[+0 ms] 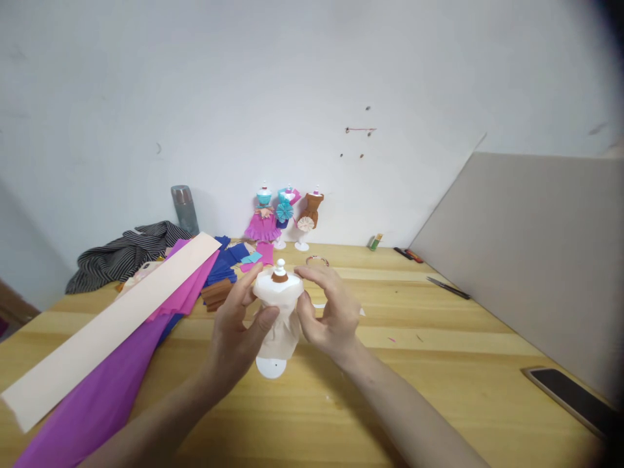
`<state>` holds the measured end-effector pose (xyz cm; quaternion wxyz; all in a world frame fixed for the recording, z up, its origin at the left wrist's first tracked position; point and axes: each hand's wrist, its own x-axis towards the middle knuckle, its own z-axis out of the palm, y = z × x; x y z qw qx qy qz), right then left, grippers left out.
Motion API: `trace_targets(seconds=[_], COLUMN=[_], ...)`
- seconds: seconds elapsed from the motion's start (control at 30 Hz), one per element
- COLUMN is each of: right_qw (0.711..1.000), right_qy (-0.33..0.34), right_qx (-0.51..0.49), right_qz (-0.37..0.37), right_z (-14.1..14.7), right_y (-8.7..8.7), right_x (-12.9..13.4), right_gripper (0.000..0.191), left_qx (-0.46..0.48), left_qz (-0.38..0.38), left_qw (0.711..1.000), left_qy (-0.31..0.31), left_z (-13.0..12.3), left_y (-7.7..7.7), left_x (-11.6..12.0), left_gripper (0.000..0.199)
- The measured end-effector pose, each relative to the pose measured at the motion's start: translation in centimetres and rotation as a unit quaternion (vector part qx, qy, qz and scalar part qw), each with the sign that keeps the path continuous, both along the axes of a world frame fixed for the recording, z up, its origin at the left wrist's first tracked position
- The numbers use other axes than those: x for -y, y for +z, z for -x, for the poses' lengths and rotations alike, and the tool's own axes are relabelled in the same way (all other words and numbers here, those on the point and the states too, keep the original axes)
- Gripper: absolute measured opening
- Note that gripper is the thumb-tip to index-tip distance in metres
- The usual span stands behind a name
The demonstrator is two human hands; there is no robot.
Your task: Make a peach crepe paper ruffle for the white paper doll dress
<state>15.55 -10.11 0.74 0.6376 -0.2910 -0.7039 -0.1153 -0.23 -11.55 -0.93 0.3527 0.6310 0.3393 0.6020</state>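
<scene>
A small white mannequin (291,288) stands upright on its round white base (271,368) in the middle of the table. Cream crepe paper (283,335) wraps its torso like a strapless dress, and a brown band (279,277) circles its neck. My left hand (238,328) grips its left side, thumb across the front of the paper and fingers at the shoulder. On the other side my right hand (331,312) pinches the paper near the shoulder with thumb and index finger. The mannequin's back is hidden.
Crepe strips, cream (117,325), purple (102,396) and blue (221,263), lie at left beside a striped cloth (131,250) and a bottle (185,211). Three dressed mannequins (312,211) stand by the wall. Tweezers (448,287) and a phone (570,398) lie at right.
</scene>
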Motion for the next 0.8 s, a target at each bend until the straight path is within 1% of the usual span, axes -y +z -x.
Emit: trace_targets(seconds=[0.13, 0.33, 0.47, 0.57, 0.67, 0.73, 0.8], right_qw=[1.000, 1.000, 0.999, 0.990, 0.964, 0.946, 0.931], right_qy=[-0.010, 0.011, 0.030, 0.081, 0.135, 0.158, 0.178], right_qx=[-0.002, -0.024, -0.031, -0.076, -0.114, -0.117, -0.109], right_qz=[-0.001, 0.000, 0.019, 0.093, 0.199, 0.257, 0.299], right_z=[-0.2, -0.3, -0.6, -1.0, -1.3, -1.3, -1.1], right_y=[0.1, -0.2, -0.4, -0.2, 0.3, 0.7, 1.1], right_x=[0.0, 0.0, 0.3, 0.6, 0.7, 0.7, 0.7], right_gripper=[0.040, 0.033, 0.034, 0.026, 0.022, 0.023, 0.024], left_qx=[-0.004, 0.000, 0.003, -0.004, -0.014, -0.014, -0.008], left_qz=[0.002, -0.001, 0.005, 0.008, 0.010, 0.013, 0.015], left_qw=[1.000, 1.000, 1.000, 1.000, 1.000, 1.000, 1.000], left_qy=[0.005, 0.016, 0.001, -0.004, -0.001, -0.005, -0.008], left_z=[-0.1, -0.3, -0.3, -0.2, -0.1, -0.1, -0.2], left_y=[0.1, 0.1, 0.0, 0.1, 0.4, 0.7, 0.9], left_x=[0.0, 0.0, -0.1, -0.2, 0.0, 0.1, 0.2], left_gripper=[0.061, 0.060, 0.061, 0.062, 0.064, 0.066, 0.064])
